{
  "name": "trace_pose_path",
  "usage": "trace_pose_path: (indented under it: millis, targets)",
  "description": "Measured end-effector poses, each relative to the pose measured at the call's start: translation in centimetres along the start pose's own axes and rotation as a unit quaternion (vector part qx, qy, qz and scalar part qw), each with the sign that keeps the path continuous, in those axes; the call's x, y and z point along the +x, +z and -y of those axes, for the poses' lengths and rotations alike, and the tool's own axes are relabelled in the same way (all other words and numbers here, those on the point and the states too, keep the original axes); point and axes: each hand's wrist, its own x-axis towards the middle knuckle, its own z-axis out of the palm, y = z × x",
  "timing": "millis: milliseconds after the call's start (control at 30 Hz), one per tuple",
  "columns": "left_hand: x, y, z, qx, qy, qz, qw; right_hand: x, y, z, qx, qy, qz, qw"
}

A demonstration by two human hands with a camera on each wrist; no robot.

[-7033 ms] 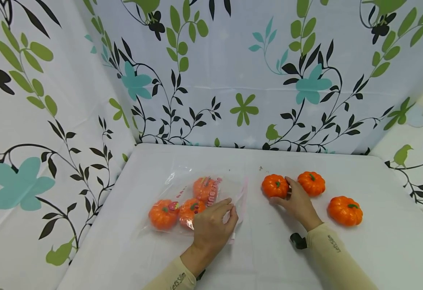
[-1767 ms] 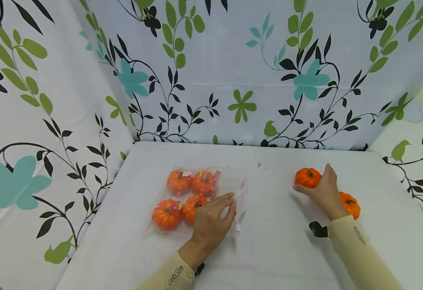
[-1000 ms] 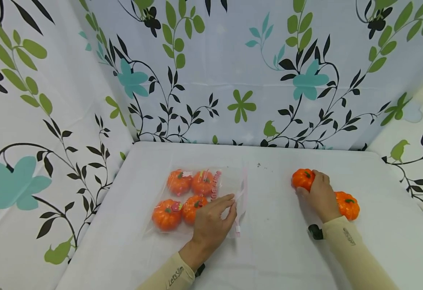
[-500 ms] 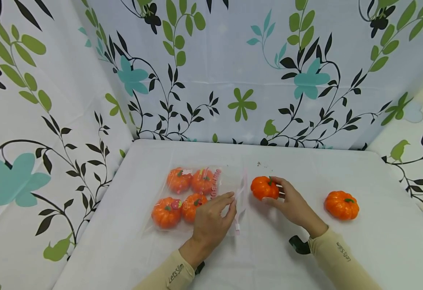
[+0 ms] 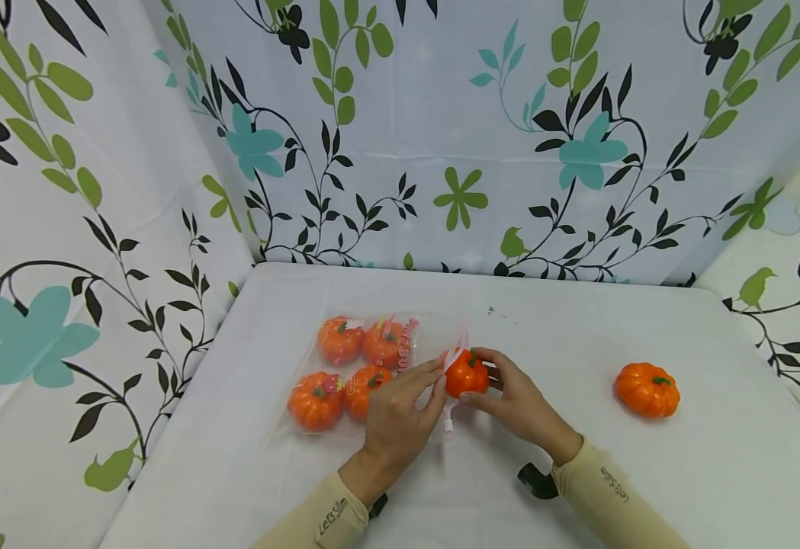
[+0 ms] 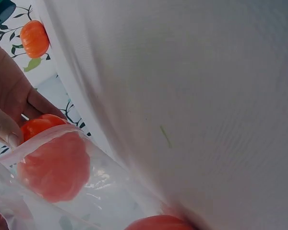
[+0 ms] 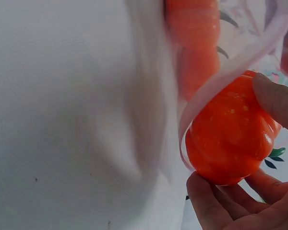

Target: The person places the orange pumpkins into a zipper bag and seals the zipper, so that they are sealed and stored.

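My left hand (image 5: 400,423) pinches the pink-edged mouth of a clear zip bag (image 5: 434,335) lying on the table. Several orange toy pumpkins with green stems, one a front-left pumpkin (image 5: 315,402), lie inside it. My right hand (image 5: 519,400) grips another toy pumpkin (image 5: 467,374) between thumb and fingers at the bag's mouth. In the right wrist view, the bag's pink rim (image 7: 230,72) curves around the far side of this pumpkin. Through the plastic in the left wrist view, most of the held pumpkin (image 6: 55,165) shows inside the opening.
One more toy pumpkin (image 5: 647,390) sits on the white table (image 5: 564,320), right of my right hand. A leaf-patterned curtain (image 5: 400,152) rises behind the table and along its sides. Dark wrist cameras, one a right wrist camera (image 5: 538,481), hang under both wrists.
A pumpkin near the bag seven seconds ago now lies in it. My right hand then took the back-right pumpkin and carried it left into the bag's mouth. My left hand kept its place.
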Motion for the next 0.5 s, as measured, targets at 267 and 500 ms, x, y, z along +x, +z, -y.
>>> trace_pose_path:
  millis: [267, 500]
  targets:
    - [-0.1, 0.0, 0.1, -0.002, 0.014, -0.011, 0.9998, 1.1, 1.5, -0.2, -0.013, -0.042, 0.012, 0.999]
    - [-0.3, 0.1, 0.1, -0.011, 0.025, -0.022, 0.9994, 2.6, 2.5, -0.6, -0.011, -0.072, 0.027, 0.997]
